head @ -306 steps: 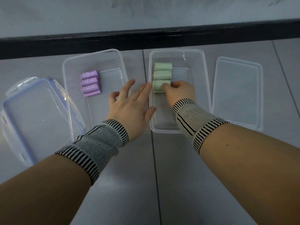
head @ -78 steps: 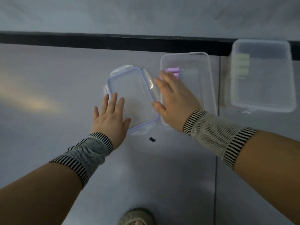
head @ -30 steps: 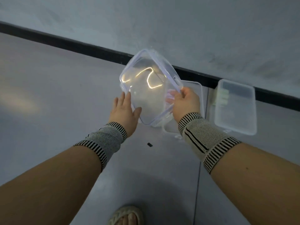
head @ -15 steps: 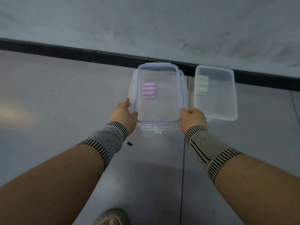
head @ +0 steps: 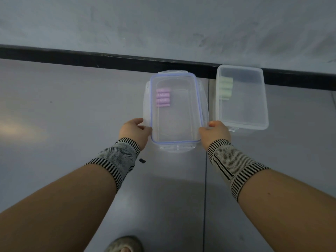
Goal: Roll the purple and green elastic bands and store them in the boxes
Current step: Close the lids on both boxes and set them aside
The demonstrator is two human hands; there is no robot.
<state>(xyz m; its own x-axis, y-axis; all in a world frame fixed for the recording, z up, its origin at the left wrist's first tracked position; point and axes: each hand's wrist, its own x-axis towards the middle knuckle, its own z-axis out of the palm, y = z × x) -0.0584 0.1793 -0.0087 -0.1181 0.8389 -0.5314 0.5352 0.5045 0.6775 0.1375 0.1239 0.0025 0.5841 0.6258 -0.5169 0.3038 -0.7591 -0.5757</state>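
Note:
Two clear plastic boxes stand on the grey floor by the wall. The left box [head: 147,113] holds several rolled purple bands [head: 163,100], and its blue-rimmed lid [head: 174,142] lies on top. My left hand [head: 135,130] grips the lid's near left corner, and my right hand [head: 214,130] grips its near right corner. The right box [head: 243,117] is covered by a clear lid, with rolled green bands [head: 226,88] showing through at its far left.
A black skirting strip [head: 109,60] runs along the wall behind the boxes. A small dark speck [head: 142,160] lies on the floor near my left wrist. A slippered foot [head: 123,245] shows at the bottom edge.
The blue-rimmed lid went from lifted and tilted in the air a second ago to lying flat on the purple box. Both hands stay at its near corners.

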